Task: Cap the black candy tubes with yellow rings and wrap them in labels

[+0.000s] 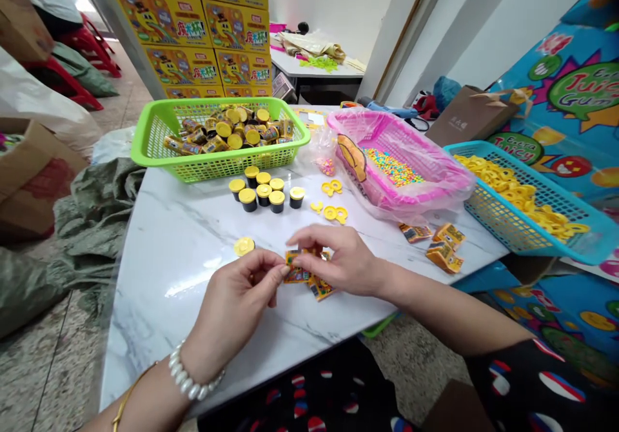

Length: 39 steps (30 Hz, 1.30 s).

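The left hand (235, 309) has its thumb and fingertips pressed together, though what they pinch is hidden. Just beside it, the right hand (341, 261) curves its fingers (309, 249) down onto small orange-and-yellow printed packets (304, 276), its grip unclear, on a white marble table (164, 309). A black cup with a yellow lid (244, 246) lies just far-left of the hands. Farther off stand more lidded cups (264, 195), a green basket (217, 173) of wrapped cups, a pink basket (382, 122) of candy beads and, right, a blue basket (476, 149) of yellow rings.
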Tool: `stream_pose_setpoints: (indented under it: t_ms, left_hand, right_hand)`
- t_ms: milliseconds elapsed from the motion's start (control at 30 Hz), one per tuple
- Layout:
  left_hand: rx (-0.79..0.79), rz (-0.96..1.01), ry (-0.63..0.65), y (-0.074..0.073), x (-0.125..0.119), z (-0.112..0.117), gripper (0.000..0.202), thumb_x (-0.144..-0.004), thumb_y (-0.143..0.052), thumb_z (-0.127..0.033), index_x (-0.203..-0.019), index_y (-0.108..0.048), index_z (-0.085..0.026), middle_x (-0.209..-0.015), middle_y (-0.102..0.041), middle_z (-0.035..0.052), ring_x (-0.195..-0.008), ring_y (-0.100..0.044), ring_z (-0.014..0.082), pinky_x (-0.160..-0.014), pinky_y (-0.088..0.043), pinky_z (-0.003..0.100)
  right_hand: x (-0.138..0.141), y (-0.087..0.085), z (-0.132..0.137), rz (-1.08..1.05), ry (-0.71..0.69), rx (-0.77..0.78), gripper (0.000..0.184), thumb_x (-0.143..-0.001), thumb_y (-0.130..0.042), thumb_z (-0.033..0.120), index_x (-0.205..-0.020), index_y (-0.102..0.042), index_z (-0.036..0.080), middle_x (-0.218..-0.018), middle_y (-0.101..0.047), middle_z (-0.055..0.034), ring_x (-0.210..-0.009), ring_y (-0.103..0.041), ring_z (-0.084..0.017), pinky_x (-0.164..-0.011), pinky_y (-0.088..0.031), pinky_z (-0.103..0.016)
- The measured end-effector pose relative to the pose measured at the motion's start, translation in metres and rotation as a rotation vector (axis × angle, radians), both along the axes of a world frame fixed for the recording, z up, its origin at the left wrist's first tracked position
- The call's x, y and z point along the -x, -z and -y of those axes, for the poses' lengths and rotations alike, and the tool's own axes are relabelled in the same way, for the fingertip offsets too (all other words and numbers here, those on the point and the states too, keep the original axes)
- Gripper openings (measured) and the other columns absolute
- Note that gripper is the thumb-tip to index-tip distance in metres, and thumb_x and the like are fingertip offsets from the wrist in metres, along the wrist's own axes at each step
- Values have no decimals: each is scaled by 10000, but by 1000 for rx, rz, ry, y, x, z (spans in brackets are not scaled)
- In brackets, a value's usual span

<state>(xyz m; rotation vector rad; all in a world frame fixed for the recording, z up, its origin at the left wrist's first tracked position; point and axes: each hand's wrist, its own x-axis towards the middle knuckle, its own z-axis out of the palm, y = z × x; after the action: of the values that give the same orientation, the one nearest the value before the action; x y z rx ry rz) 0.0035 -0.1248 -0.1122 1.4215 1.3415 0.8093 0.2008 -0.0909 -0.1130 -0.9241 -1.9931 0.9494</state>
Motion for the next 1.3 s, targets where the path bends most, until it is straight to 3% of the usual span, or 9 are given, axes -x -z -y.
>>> stream_pose_setpoints:
  t_ms: [100,200,300,567,767,900,1000,1167,1300]
  left_hand:
    - [119,168,-176,1,1,-1,287,-797,-669,-459,-814,-649,-173,-464,-537,-44,-403,-398,73,-398,-290,180]
    - [160,242,-235,0,3,1,302,-778,-696,-455,-800,-631,-161,-458,-552,-33,-391,-378,61,-386,-274,167]
    - [102,275,-247,0,4,6,283,-802,-678,-448,-843,-618,-174,-480,-553,-39,-412,-406,67,-391,-296,163]
    - [-66,218,-315,-4,12,18,183,-808,-668,-362,-839,-666,-181,-500,-514,-52,-422,-436,82,-400,-353,189]
    - [-181,140,-348,1,15,11,257,-770,-716,-352,-967,-671,-193,-773,-641,0,-552,-515,95,-505,-441,208]
    - [-168,-7,-169,7,16,9,172,-794,-682,-359,-827,-711,-193,-679,-647,6,-540,-499,110,-488,-418,213]
    - [-152,-44,-106,10,16,10,190,-818,-654,-377,-797,-714,-197,-640,-637,1,-498,-470,100,-446,-381,205]
    - [-47,79,-190,5,13,10,200,-797,-681,-388,-827,-697,-190,-548,-564,-34,-443,-440,83,-420,-355,194]
    - [28,163,-232,-8,11,14,213,-791,-677,-397,-809,-688,-186,-482,-513,-47,-415,-429,85,-399,-333,195]
  right_hand:
    - [15,1,-3,-270,130,364,373,-795,-699,329,-1106,-562,177,-814,-635,-5,-651,-589,-105,-574,-478,-222]
    - [28,2,-7,-263,84,554,260,-769,-719,360,-870,-592,157,-718,-596,13,-579,-528,-87,-501,-422,-198]
    - [37,-1,-9,-165,70,485,249,-835,-643,343,-690,-563,158,-587,-502,48,-509,-420,-68,-459,-336,-189]
    - [46,11,-3,-56,103,252,305,-898,-576,382,-698,-608,153,-602,-536,25,-572,-464,-91,-527,-364,-212]
    - [35,8,-1,168,-13,73,275,-917,-565,296,-698,-651,154,-616,-565,9,-573,-501,-98,-556,-382,-227]
    - [13,12,-3,460,-47,-70,158,-890,-589,204,-894,-747,194,-813,-605,-42,-741,-568,-142,-675,-446,-267]
    - [2,19,-5,464,37,-153,261,-887,-582,195,-1102,-727,225,-908,-587,-72,-831,-570,-177,-732,-476,-315]
    - [7,12,-10,67,254,90,249,-844,-639,218,-1075,-726,187,-814,-669,-39,-754,-618,-156,-718,-513,-310]
    - [16,-3,-10,-125,205,367,130,-786,-706,296,-814,-718,170,-741,-710,-17,-644,-630,-133,-589,-510,-252]
